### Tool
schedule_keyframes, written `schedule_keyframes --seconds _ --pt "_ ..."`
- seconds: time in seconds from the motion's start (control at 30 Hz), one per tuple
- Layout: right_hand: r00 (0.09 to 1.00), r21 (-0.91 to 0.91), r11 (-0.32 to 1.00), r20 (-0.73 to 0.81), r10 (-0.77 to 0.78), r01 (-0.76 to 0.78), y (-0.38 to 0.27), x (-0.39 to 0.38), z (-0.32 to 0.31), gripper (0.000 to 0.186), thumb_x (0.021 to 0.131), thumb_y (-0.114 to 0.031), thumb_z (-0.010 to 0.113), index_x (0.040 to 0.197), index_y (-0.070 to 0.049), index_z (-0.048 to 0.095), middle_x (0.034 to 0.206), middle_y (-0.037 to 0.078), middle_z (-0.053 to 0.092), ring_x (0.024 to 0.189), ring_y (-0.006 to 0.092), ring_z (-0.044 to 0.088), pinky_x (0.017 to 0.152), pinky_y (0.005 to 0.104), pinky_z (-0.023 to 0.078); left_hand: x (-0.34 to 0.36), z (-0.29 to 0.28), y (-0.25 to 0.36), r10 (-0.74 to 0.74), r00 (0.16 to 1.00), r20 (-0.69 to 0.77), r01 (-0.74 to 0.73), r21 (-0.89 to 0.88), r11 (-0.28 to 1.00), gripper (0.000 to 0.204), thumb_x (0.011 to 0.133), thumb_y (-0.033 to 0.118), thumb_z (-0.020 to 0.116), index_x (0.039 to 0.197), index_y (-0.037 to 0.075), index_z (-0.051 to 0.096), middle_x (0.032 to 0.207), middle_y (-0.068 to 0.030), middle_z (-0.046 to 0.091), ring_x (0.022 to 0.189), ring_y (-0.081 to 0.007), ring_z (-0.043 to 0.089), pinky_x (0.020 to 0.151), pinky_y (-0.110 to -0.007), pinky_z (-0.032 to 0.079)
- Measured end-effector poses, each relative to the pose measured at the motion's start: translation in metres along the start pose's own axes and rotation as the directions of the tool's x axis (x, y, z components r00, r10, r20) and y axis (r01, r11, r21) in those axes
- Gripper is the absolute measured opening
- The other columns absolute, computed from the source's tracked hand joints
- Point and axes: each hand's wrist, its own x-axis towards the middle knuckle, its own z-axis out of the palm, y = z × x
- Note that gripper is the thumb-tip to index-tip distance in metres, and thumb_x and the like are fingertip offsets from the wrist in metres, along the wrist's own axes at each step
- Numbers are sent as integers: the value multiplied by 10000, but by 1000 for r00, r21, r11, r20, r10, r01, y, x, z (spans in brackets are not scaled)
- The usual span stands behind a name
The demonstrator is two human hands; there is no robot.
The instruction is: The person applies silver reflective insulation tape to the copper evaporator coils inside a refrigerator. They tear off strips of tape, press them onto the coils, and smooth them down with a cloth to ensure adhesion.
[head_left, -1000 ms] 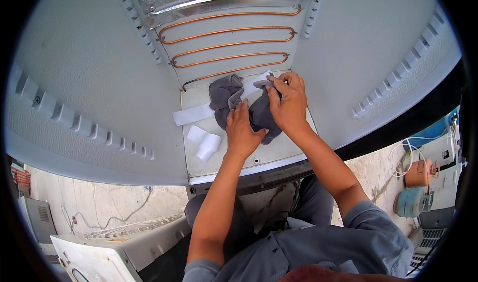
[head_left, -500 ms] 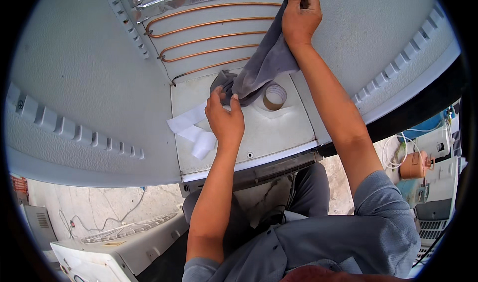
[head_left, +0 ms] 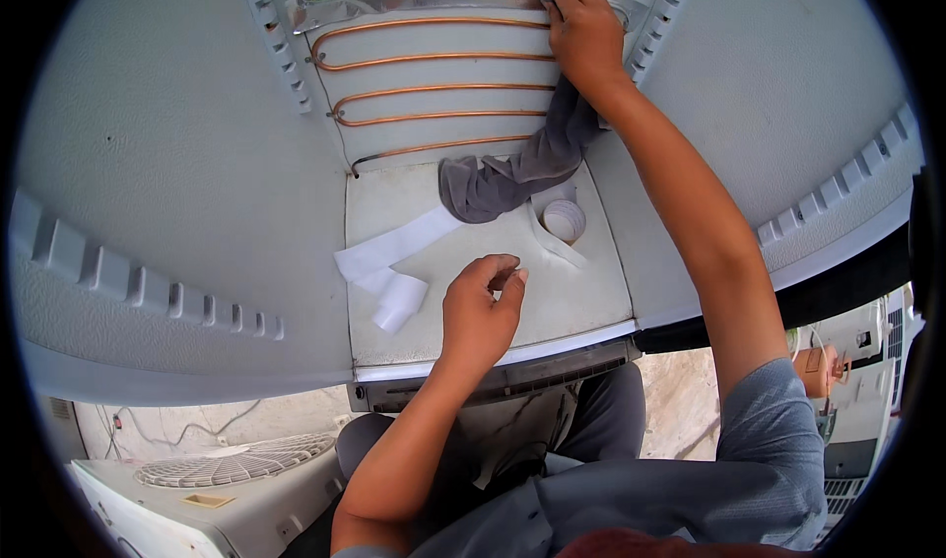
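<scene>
Head view shows a tall, pale grey cabinet with textured walls [head_left: 177, 184], its sides rising left and right of a coil of copper-coloured tubing, the landmark here. A bulky white casing with a round slatted grille [head_left: 227, 499] stands outside, below the coil and to its left. That coil of copper-coloured tubing [head_left: 443, 87] runs in long loops across the back wall, apparently fastened at its left bends by small clips that keep the loops spaced. Shiny silver foil [head_left: 394, 6] crosses just above it.

A soft dark grey cloth [head_left: 537, 169] hangs in front of the coil's right end, and its lower part slumps onto the cabinet floor beneath. The person's right hand [head_left: 588, 41], above the coil's right end, has its fingers clamped on the cloth's bunched upper end; gripped only there, the rest seems free to drape. Below the coil, nearer the body, the left hand [head_left: 480, 307] is loosely curled, thumb and forefinger slightly apart, holding nothing visible.

A smooth white strip [head_left: 394, 246] lies below the coil's left part, its near end curled, probably from its own springiness. A round pale tape roll [head_left: 565, 220] rests below the coil's right end, near the cloth.
</scene>
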Motion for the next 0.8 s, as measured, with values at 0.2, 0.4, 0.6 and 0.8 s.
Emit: schedule_keyframes --seconds 0.2,0.4,0.6,0.8 --pt "998 86 994 -22 -60 62 -68 21 27 140 830 -23 691 956 -47 747 992 117 707 969 319 667 835 437 578 -13 9 8 129 988 89 -133 39 990 227 971 136 716 1116 -38 706 1015 -158 729 916 -231 721 835 -337 560" --pt "976 196 956 -30 -215 216 -142 46 63 195 797 -12 712 989 -18 750 1023 160 713 943 334 695 815 440 599 -24 -4 18 104 988 116 -121 149 981 226 963 150 721 1106 -25 711 989 -174 729 889 -274 726 807 -362 558" --pt "951 219 942 116 -286 256 -208 73 75 211 798 -18 728 1006 -43 701 995 156 683 948 347 709 810 410 614 -22 -1 12 97 993 66 -105 131 986 222 958 149 725 1103 -20 714 998 -174 736 869 -275 726 776 -367 554" --pt "954 242 945 149 -261 221 -163 58 62 321 834 -25 703 1147 -71 647 1098 126 660 1030 321 687 799 428 613 -17 4 4 71 993 90 -89 208 974 233 956 164 723 1105 -15 717 1003 -175 739 864 -281 727 769 -368 558"
